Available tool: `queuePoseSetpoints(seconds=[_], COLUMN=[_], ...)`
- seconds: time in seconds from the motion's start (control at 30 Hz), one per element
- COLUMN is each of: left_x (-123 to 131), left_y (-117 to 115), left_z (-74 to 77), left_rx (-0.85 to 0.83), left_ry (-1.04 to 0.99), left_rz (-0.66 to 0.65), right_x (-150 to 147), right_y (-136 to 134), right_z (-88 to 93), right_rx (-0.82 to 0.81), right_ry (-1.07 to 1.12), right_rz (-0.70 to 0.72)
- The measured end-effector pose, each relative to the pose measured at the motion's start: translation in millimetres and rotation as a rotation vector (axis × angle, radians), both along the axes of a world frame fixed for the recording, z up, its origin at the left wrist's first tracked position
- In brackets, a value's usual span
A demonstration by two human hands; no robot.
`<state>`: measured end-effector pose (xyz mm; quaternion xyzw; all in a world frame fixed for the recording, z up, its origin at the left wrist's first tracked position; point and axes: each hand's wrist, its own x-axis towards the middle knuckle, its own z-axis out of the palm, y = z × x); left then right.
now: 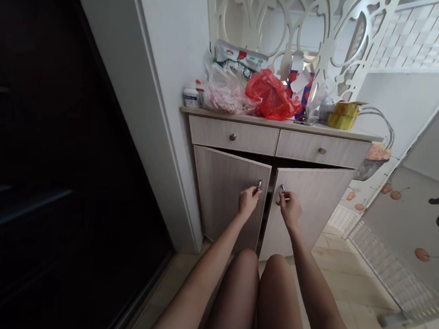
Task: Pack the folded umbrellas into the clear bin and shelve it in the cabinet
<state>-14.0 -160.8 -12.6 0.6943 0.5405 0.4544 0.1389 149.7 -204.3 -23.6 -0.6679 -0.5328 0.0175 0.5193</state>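
Observation:
A pale wood cabinet stands in front of me, its left door (225, 185) and right door (310, 206) both slightly ajar with a dark gap between them. My left hand (248, 201) is closed on the metal handle (260, 183) of the left door. On the right door, my right hand (290, 207) grips the other curved handle (282, 188) with its fingers pinched. Little of the cabinet's inside shows through the gap. Above the doors, the left drawer (254, 141) and right drawer (340, 154) are closed.
On the cabinet top (366, 136) lie a red plastic bag (273, 95), a clear bag (224, 92), a white jar (191, 96), a purple-red box (306, 88) and a yellow pack (343, 115). My knees (278, 269) are close to the doors. A white wall edge stands left.

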Motion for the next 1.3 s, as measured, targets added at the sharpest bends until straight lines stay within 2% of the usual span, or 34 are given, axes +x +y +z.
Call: queuePoseSetpoints(seconds=[0.17, 0.37, 0.93, 1.3], left_x=[13, 26, 36, 37], left_y=[14, 35, 75, 83], left_z=[10.9, 16.1, 15.9, 13.6], left_rx=[-0.035, -0.081, -0.087, -0.072], left_ry=[0.116, 0.167, 0.176, 0.190], left_rz=[0.025, 0.042, 0.025, 0.019], right_x=[0, 1, 1, 2], right_y=[24, 50, 94, 112], right_z=[4.3, 6.9, 8.6, -2.0], right_rx=[-0.043, -0.067, -0.105, -0.041], right_ry=[-0.067, -0.092, -0.079, -0.057], right_rz=[0.000, 0.010, 0.021, 0.001])
